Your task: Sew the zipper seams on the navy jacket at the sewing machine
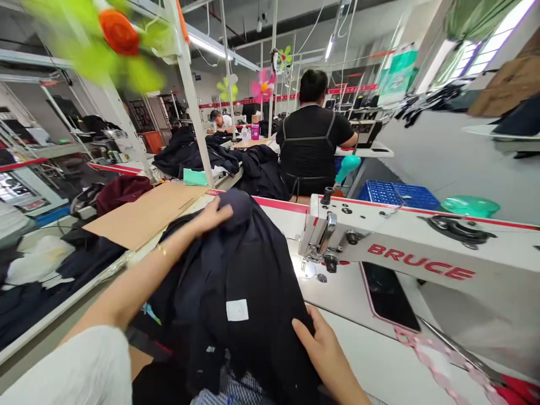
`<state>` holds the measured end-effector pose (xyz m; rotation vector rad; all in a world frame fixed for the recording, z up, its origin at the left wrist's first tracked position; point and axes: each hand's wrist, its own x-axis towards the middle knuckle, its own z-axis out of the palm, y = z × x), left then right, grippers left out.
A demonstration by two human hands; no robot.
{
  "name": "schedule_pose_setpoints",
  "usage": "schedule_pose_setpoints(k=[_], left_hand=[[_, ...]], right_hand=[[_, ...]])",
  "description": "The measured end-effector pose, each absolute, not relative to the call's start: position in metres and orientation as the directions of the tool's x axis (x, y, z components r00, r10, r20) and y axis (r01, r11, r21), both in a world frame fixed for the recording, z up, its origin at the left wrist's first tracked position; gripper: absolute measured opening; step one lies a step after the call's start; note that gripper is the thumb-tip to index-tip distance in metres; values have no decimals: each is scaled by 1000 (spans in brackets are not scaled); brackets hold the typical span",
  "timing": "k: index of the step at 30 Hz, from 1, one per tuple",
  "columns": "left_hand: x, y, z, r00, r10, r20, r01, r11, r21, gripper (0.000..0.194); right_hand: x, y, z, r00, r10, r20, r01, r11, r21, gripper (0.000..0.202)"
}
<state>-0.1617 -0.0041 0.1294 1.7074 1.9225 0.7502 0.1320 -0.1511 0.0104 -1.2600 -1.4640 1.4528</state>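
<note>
A dark navy jacket (261,275) lies bunched over the front edge of the sewing table, with a small white label (237,310) facing up. My left hand (213,216) rests on the far end of the jacket, fingers stretched out and apart over the cloth. At the near right edge, my right hand (323,346) holds the jacket, its thumb on top and the other fingers partly hidden by the fabric. Right of the jacket stands a white sewing machine (405,247), its needle area close to the cloth. Blue-and-white checked fabric (236,389) shows at the bottom.
A phone (390,295) lies under the machine arm, near scissors (459,349) and a pink chain-like strip (434,360). Brown cardboard (147,211) is at the left. A co-worker (311,135) sits ahead, back turned. A blurred green fan (120,39) hangs at upper left.
</note>
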Motion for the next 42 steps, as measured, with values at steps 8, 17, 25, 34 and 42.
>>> schedule_pose_setpoints(k=[8,17,25,34,42], left_hand=[[-166,-1,-5,-18,999,29,992,14,123,70],[-171,83,8,242,970,5,964,-241,110,64],[-156,107,15,309,950,35,947,-311,80,56],[-68,29,48,265,964,11,950,-263,170,39],[-43,26,64,242,970,-20,728,-168,665,22]], right_hand=[[83,-110,23,-235,971,34,320,110,-941,47],[84,-120,15,-748,660,-65,339,296,-893,42],[79,-121,5,-478,826,-298,225,-213,-951,52],[61,-116,-12,-373,897,-237,218,-163,-962,66],[54,-150,6,-162,980,-113,142,-90,-986,63]])
